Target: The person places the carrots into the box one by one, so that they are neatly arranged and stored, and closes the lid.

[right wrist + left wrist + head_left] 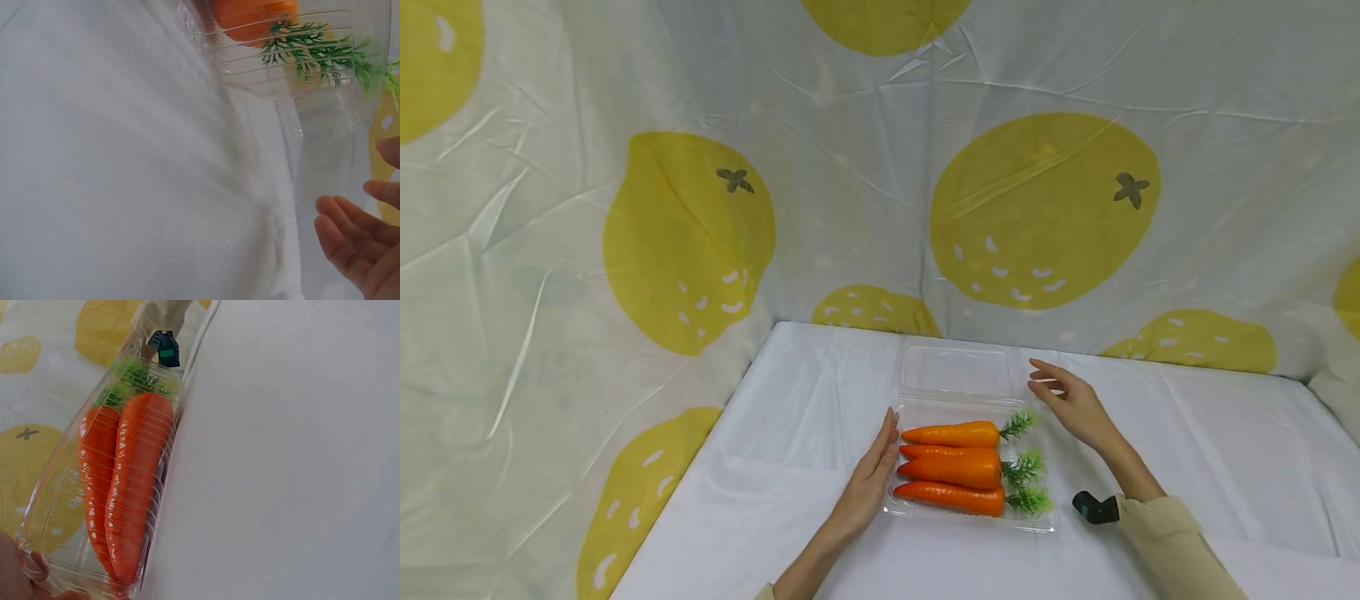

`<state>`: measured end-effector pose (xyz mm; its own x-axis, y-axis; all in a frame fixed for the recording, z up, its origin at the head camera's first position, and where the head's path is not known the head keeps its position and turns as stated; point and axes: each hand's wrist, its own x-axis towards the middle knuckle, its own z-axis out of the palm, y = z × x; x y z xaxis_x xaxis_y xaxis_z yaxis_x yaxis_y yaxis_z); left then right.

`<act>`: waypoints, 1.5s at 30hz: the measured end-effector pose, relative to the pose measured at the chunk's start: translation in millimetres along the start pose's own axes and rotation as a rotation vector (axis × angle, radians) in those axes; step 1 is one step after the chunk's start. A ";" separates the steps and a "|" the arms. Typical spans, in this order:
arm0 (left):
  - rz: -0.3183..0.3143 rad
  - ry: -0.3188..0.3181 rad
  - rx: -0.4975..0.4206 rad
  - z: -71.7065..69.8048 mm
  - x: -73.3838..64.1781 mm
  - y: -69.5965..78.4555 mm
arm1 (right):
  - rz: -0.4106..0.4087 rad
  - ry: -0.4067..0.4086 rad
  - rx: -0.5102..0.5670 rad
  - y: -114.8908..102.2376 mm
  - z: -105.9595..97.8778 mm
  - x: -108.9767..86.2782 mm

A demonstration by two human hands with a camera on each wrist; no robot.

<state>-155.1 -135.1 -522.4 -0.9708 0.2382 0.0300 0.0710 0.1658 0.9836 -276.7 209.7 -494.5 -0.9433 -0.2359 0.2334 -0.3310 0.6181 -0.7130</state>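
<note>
Several orange carrots (pixel 951 468) with green leafy tops (pixel 1024 468) lie side by side in a clear plastic clamshell container (pixel 973 520). Its transparent lid (pixel 957 371) is folded back flat, away from the person. My left hand (pixel 863 492) rests along the container's left side, fingers extended. In the left wrist view, fingertips (pixel 39 575) touch the container's corner, and two carrots (pixel 140 487) show through the ribbed wall. Beyond the leafy ends, my right hand (pixel 1077 410) hovers near the lid's right edge, fingers loosely spread and holding nothing.
A white cloth (pixel 1232 467) covers the table. Behind and to the left hangs a pale curtain (pixel 850 167) printed with yellow lemons. A small black device (pixel 1095 507) sits at the right wrist, by the beige sleeve (pixel 1165 533).
</note>
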 end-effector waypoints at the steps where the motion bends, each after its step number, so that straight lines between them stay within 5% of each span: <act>1: 0.001 -0.001 -0.001 0.0 0.2 0.0 | 0.010 -0.003 0.016 0.6 1.2 1.2; 11: 0.001 -0.009 -0.007 0.5 -0.1 2.5 | 0.120 -0.060 0.118 1.9 10.1 6.6; 45: 0.000 0.002 0.006 0.2 -0.7 0.8 | 0.116 -0.078 0.179 2.8 17.4 10.5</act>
<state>-154.3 -135.0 -521.7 -0.9712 0.2363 0.0304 0.0725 0.1719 0.9824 -287.1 195.9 -505.6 -0.9679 -0.2323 0.0961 -0.2042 0.5036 -0.8395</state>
